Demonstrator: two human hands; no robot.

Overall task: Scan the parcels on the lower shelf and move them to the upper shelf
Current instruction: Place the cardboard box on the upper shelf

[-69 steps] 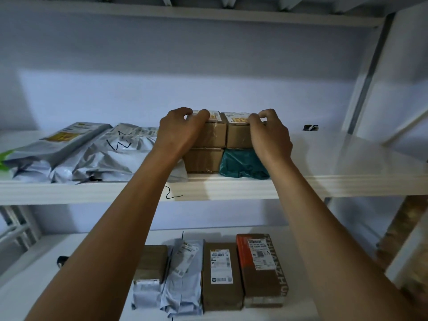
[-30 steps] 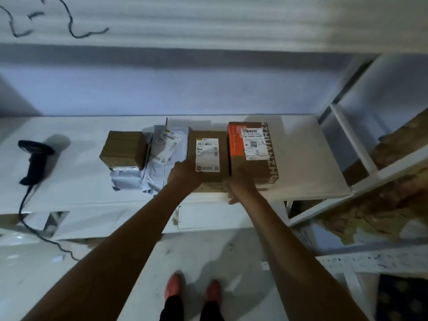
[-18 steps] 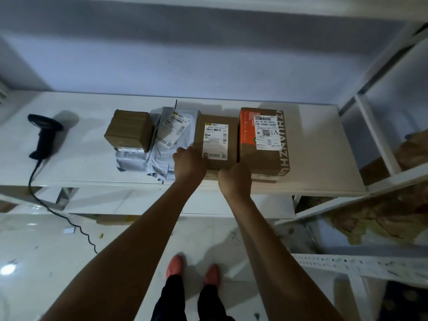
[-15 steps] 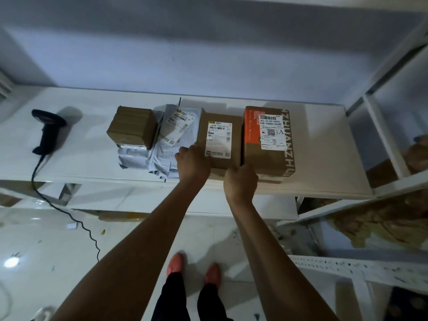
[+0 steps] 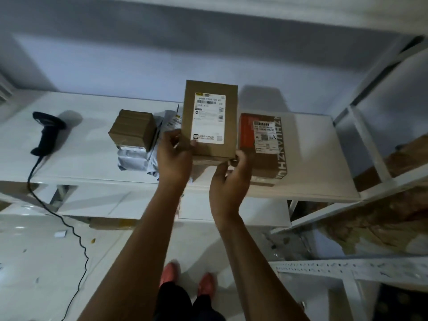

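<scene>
A brown cardboard box (image 5: 229, 117) with a white label is lifted above the lower shelf (image 5: 88, 156), label side up. My left hand (image 5: 173, 156) grips its near left corner, thumb on the top face. My right hand (image 5: 231, 177) holds its near right corner from below. On the shelf to the right lies a brown and orange box (image 5: 264, 144) with a label. To the left lie grey poly mailers (image 5: 136, 156) with a small brown box (image 5: 133, 130) on top. A black handheld scanner (image 5: 47, 133) lies at the shelf's far left.
The scanner's black cable (image 5: 69, 228) hangs over the shelf edge and runs across the white floor. White shelf frame bars (image 5: 366, 144) stand at the right. My feet in red shoes (image 5: 187, 279) are below. The upper shelf's underside spans the top.
Both hands have lifted the labelled brown box off the lower shelf; half a second ago it lay flat between the mailers and the orange box. Earlier my hands were at the upper shelf.
</scene>
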